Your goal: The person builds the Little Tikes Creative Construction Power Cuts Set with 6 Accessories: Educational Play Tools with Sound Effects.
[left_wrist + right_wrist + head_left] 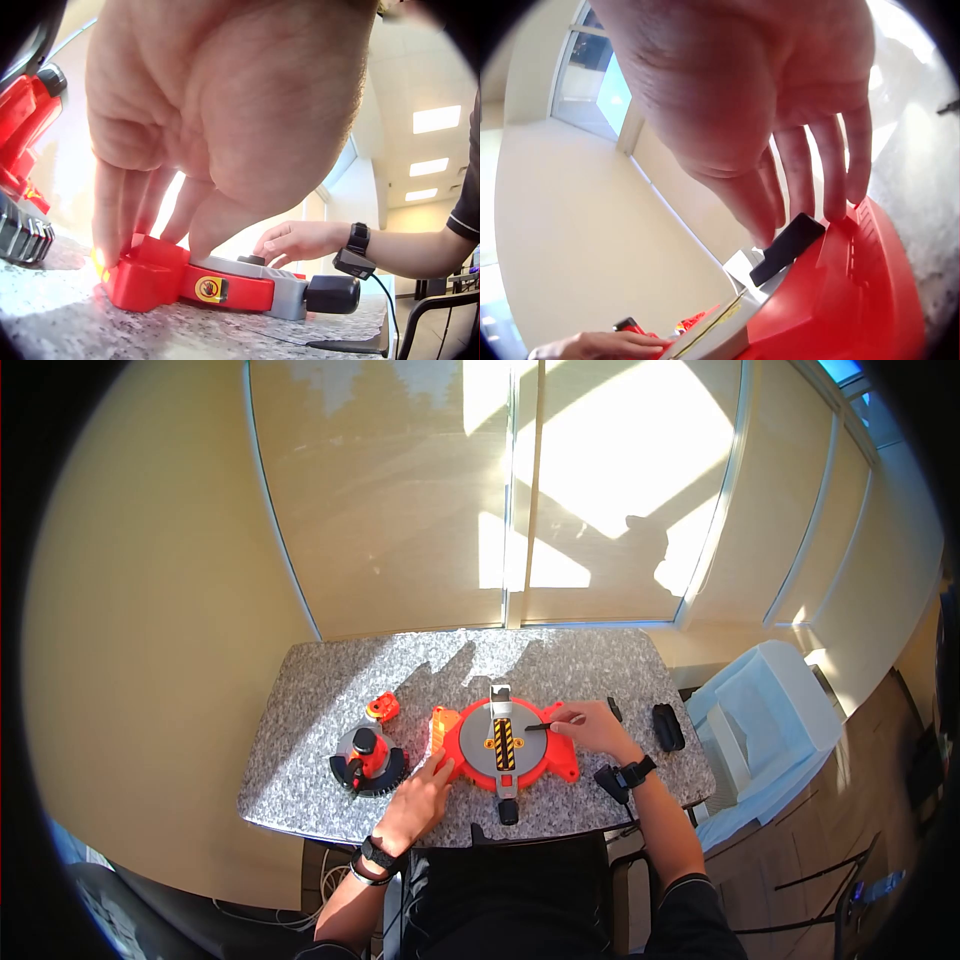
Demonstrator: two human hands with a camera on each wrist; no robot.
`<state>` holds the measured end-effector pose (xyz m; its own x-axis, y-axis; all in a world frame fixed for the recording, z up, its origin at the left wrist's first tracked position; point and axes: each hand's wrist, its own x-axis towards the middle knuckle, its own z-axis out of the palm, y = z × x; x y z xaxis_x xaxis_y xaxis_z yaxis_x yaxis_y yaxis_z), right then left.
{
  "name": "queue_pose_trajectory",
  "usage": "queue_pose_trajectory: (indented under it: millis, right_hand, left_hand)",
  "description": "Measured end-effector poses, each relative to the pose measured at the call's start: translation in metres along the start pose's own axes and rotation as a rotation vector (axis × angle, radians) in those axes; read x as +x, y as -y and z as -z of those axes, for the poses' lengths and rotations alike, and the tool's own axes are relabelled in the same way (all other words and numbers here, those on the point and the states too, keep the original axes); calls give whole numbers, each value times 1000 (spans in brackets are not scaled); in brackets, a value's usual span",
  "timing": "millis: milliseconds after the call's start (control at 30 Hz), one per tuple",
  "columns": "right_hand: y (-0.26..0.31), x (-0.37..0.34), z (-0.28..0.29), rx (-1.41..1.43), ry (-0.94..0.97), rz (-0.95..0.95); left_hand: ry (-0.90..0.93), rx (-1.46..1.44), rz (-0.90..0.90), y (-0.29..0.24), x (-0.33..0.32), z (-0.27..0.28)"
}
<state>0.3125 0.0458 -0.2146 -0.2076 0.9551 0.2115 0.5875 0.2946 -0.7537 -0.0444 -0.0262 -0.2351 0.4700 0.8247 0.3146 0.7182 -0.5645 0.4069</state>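
Observation:
A red toy base (562, 752) with a round grey disc (476, 748) lies on the granite-patterned table. Across the disc runs a black-and-yellow striped bar (504, 744) with white and grey end parts. My left hand (418, 800) rests on the base's left side, fingers and thumb pressing on the red plastic. Over the right side, my right hand (600, 730) pinches a small flat black strip (787, 249) between thumb and fingers. In the head view the strip's end reaches over the disc. The right fingertips sit at the base's red edge.
Left of the base stands a red, black and grey toy piece (368, 758), with a small orange-red part (382, 706) behind it. A black case (667, 728) lies at the table's right. A chair draped in light blue (765, 730) stands beside it.

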Motion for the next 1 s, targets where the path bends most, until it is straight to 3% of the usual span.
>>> queue_pose_trajectory:
  millis: [267, 333, 433, 1000]
  right_hand:
    - [-81, 18, 33, -108, -158, -148]
    - [-104, 21, 36, -343, -298, -188]
    - [-120, 21, 40, -506, -345, -235]
    - [-137, 29, 37, -620, -278, -472]
  left_hand:
    - [22, 9, 9, 0, 1, 2]
    - [5, 17, 7, -3, 3, 6]
    - [5, 37, 4, -3, 6, 8]
    - [6, 34, 15, -2, 16, 18]
